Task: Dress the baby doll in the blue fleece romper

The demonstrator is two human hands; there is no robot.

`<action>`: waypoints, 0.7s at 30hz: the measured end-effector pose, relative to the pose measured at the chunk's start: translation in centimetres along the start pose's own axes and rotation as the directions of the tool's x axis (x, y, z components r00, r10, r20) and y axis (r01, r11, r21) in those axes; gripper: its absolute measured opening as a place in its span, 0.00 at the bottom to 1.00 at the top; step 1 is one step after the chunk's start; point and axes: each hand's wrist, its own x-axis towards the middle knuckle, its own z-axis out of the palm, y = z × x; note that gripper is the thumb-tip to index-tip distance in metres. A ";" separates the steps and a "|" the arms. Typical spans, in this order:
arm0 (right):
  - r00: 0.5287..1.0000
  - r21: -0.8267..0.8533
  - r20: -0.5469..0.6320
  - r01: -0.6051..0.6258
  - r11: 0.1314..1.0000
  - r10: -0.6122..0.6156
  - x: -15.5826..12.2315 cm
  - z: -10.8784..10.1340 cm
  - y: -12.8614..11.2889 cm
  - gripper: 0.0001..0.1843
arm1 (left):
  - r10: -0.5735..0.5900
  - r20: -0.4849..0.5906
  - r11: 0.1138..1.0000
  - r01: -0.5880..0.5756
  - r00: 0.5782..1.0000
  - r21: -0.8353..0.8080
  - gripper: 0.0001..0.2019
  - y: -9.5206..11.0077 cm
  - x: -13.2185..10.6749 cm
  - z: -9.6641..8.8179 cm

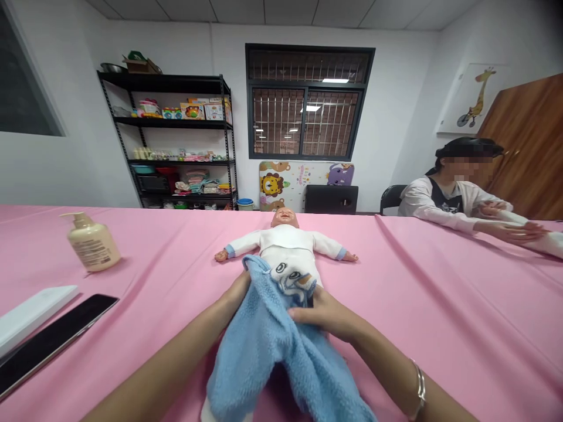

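Note:
A baby doll (285, 237) in a white top with blue cuffs lies on its back, arms spread and head away from me. Over its lower body are fluffy blue baby trousers (264, 334), with a stitched cartoon face near the waist. My left hand (237, 290) is at the left side of the waistband, its fingers hidden behind the cloth. At the right side, my right hand (323, 310) grips the trousers, thumb in front. The doll's legs are mostly covered, and a bit of white shows below the left trouser leg.
A pink cloth (422, 305) covers the table. On the left stand a pump bottle (93, 243), a white slab-like object (35, 313) and a dark-screened phone or tablet (57, 334). Another person (453, 193) sits at the right. A black shelf (171, 120) stands behind.

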 end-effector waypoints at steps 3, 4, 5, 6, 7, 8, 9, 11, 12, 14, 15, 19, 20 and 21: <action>0.998 -0.229 -0.009 0.057 0.972 -0.061 -0.2 -0.2 -0.3 0.27 | -0.041 0.068 0.981 0.053 0.997 -0.187 0.20 -0.3 0.5 0.2; 0.994 -0.283 -0.043 0.082 0.956 -0.098 -0.1 -0.3 -0.3 0.23 | -0.051 0.068 0.976 0.064 0.996 -0.209 0.20 -0.4 0.7 0.2; 0.986 -0.326 -0.090 0.104 0.940 -0.141 0.1 -0.4 -0.3 0.20 | -0.061 0.066 0.971 0.075 0.996 -0.226 0.20 -0.6 0.7 0.0; 0.972 -0.363 -0.147 0.121 0.924 -0.185 0.2 -0.6 -0.2 0.18 | -0.072 0.058 0.967 0.084 0.996 -0.240 0.19 -0.8 0.8 -0.1; 0.951 -0.398 -0.212 0.127 0.909 -0.226 0.5 -0.9 0.0 0.16 | -0.083 0.043 0.964 0.091 0.996 -0.249 0.18 -0.9 0.7 -0.4; 0.922 -0.433 -0.283 0.125 0.893 -0.266 0.7 -1.3 0.2 0.14 | -0.094 0.023 0.963 0.097 0.995 -0.251 0.17 -0.9 0.6 -0.6; 0.885 -0.469 -0.354 0.112 0.876 -0.303 1.0 -1.8 0.4 0.11 | -0.110 0.001 0.964 0.107 0.994 -0.243 0.16 -0.9 0.4 -0.9; 0.800 -0.534 -0.476 0.066 0.843 -0.365 1.6 -2.9 1.0 0.08 | -0.175 -0.062 0.967 0.159 0.983 -0.199 0.12 -0.9 0.1 -1.3; 0.761 -0.551 -0.525 0.037 0.833 -0.381 1.8 -3.5 1.3 0.08 | -0.208 -0.095 0.966 0.190 0.973 -0.177 0.09 -0.9 -0.1 -1.5; 0.723 -0.549 -0.581 -0.009 0.836 -0.373 2.2 -4.3 1.8 0.09 | -0.259 -0.141 0.961 0.239 0.956 -0.140 0.07 -0.9 -0.2 -1.6; 0.733 -0.541 -0.581 -0.022 0.841 -0.355 2.4 -4.5 1.9 0.10 | -0.258 -0.169 0.963 0.241 0.951 -0.118 0.08 -1.0 -0.2 -1.5; 0.900 -0.501 -0.380 -0.007 0.866 -0.213 2.2 -3.3 1.6 0.15 | -0.032 -0.232 0.996 0.051 0.972 0.075 0.16 -1.1 0.0 -1.1; 0.935 -0.464 -0.323 -0.021 0.886 -0.147 2.1 -2.7 1.4 0.16 | 0.036 -0.214 0.993 -0.010 0.976 0.120 0.19 -1.1 0.0 -0.9; 0.957 -0.411 -0.281 -0.052 0.910 -0.072 1.9 -2.1 1.1 0.18 | 0.090 -0.187 0.986 -0.060 0.978 0.158 0.22 -1.0 0.0 -0.8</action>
